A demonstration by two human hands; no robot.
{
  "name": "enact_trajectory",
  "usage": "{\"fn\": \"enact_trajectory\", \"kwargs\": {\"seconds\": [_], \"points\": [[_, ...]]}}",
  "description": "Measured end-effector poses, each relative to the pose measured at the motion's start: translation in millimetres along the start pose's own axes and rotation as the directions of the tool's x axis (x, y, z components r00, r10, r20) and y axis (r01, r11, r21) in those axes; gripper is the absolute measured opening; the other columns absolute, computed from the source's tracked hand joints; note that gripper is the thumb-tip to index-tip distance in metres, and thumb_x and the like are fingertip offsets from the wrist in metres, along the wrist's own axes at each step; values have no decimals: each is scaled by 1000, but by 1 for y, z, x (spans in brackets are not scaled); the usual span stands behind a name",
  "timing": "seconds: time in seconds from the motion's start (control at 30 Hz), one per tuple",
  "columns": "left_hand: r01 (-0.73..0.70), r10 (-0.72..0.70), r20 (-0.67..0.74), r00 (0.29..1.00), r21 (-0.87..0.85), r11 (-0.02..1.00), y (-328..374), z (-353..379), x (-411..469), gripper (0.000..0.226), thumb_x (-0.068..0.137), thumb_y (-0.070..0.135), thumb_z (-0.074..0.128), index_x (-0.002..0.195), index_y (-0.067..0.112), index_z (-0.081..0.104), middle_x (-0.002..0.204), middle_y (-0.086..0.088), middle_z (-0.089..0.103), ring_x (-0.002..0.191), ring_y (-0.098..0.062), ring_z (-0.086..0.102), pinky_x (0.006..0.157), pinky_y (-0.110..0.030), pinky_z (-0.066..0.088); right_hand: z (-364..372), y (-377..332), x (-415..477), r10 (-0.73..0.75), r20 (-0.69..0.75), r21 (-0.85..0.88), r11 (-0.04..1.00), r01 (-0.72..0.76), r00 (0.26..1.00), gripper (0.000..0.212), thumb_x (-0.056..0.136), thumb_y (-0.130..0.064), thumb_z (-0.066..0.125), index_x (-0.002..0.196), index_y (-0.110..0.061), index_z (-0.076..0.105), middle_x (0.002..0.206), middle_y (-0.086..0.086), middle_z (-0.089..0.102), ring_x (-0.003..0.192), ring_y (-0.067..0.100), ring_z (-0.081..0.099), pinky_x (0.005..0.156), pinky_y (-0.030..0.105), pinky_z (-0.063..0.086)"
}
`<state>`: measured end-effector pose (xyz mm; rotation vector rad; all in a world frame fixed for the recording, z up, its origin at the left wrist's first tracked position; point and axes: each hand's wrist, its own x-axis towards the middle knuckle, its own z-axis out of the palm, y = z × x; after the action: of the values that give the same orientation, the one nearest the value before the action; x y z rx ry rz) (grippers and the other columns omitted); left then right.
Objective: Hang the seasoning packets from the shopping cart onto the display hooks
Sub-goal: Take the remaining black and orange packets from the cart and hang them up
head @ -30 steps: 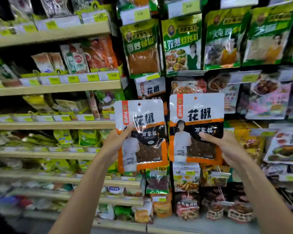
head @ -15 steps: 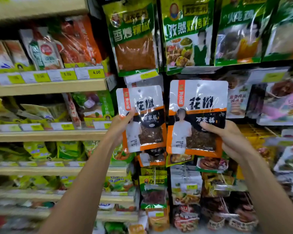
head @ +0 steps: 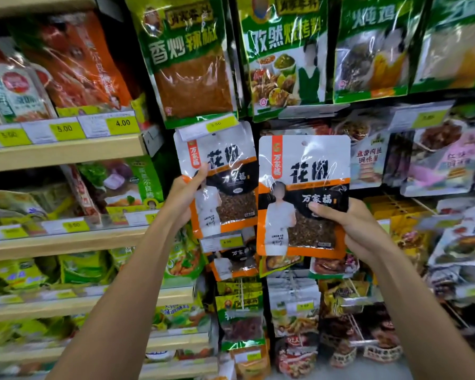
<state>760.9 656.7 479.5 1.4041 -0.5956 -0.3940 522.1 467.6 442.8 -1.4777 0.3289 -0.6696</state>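
I hold two white, orange and black seasoning packets up against the hook display. My left hand [head: 185, 194] grips the left packet [head: 225, 182] by its left edge; the packet's top sits right under a yellow price tag [head: 220, 126], and whether it hangs on a hook is hidden. My right hand [head: 351, 229] pinches the right packet [head: 302, 187] at its right side, thumb on the front. That packet is held in front of the display, its hang hole [head: 304, 144] free. Another packet of the same kind [head: 235, 263] hangs below the left one.
Large green seasoning bags [head: 192, 58] hang in the row above. More hanging packets fill the display to the right and below. Wooden shelves [head: 63, 152] with bagged goods and yellow price labels stand at the left. The shopping cart is out of view.
Both packets have moved up and closer to the display. The left packet now reaches the price tag under the green bags. The view has closed in on the hooks.
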Motion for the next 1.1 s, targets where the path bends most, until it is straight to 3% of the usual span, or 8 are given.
{"fn": "enact_trajectory", "kwargs": {"seconds": [0.3,0.53,0.67,0.8,0.9,0.97,1.03,1.1], "points": [[15,-16,-24,1000,-41,999,-3,-4,2,39,79,45,65,110,20,66,113,0,70,113,-18,61,102,-40,46,-1,1,6,25,5,14,1000,-25,1000,48,63,-34,81,104,-13,70,102,4,75,99,20,70,96,45,50],[23,-24,-63,998,-22,999,-4,-1,8,43,88,42,62,120,13,63,105,5,71,101,-8,63,71,-17,53,-1,8,7,41,13,28,999,-41,999,42,66,-32,80,105,-18,70,105,1,75,101,17,70,97,45,50],[48,-47,-110,993,3,999,-2,4,22,32,88,41,63,107,14,65,112,-8,69,113,-27,60,101,-43,46,1,10,9,50,5,26,998,-50,999,48,64,-31,80,108,-18,68,105,1,75,102,18,69,95,42,51],[61,-54,-125,991,51,997,-4,8,31,66,78,54,64,119,3,61,127,-15,61,122,-30,54,109,-49,38,9,10,11,57,20,27,998,-58,998,58,62,-32,80,115,-11,65,106,5,74,101,19,70,89,36,52],[61,-43,-170,984,103,993,-6,9,35,61,84,51,63,122,5,59,121,-12,64,115,-28,59,104,-45,43,14,11,11,48,24,26,999,-48,999,55,61,-32,80,110,-10,68,104,4,75,101,19,70,89,35,52],[25,38,-230,972,264,964,-7,9,27,44,87,49,61,101,8,63,99,-9,67,93,-25,63,86,-36,50,17,13,11,55,34,26,998,-56,998,53,60,-33,81,107,-12,69,104,4,75,100,19,70,89,36,52],[-13,183,-256,949,548,836,-10,7,9,44,91,51,55,82,8,53,70,-8,55,66,-26,54,61,-32,41,21,13,12,55,44,32,998,-57,997,56,59,-35,82,109,-14,69,107,5,74,100,18,70,89,35,51],[-10,354,-280,892,771,637,-13,2,-15,43,96,45,50,96,2,53,75,-12,57,70,-32,56,57,-36,39,27,12,16,52,53,49,997,-55,997,51,59,-36,83,106,-19,72,108,4,74,100,16,70,89,35,51]]}}
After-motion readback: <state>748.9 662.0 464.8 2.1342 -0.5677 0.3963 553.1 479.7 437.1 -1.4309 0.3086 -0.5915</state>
